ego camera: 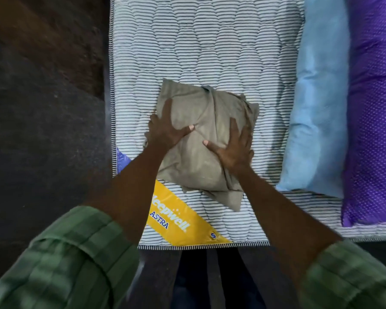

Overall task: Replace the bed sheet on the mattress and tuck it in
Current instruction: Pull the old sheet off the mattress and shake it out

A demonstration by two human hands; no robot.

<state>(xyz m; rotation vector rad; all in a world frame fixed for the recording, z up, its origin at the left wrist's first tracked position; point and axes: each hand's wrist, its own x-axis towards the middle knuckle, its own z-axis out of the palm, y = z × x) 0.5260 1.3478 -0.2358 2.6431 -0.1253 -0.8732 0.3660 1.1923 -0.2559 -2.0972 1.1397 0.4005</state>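
Both hands are flat on the folded bed sheet (201, 139), fingers spread and pretty much straight, pressing down on it rather than grabbing anything. Left hand (167, 128) covers the sheet's left side, right hand (235, 148) sits on its right side, thumbs pointing in toward each other. The sheet is a beige bundle with a loose corner hanging toward the near edge; how many layers it has I can't make out.

It's lying on the bare striped mattress (210, 52), close to the near end. Just below the sheet there's a yellow brand label (183, 219), its first letters hidden by the left forearm. Right of the sheet lies a light blue pillow (316, 108), then a purple dotted one (374, 108), cut off by the frame. Green checked sleeves (60, 259) are blurry at the bottom.
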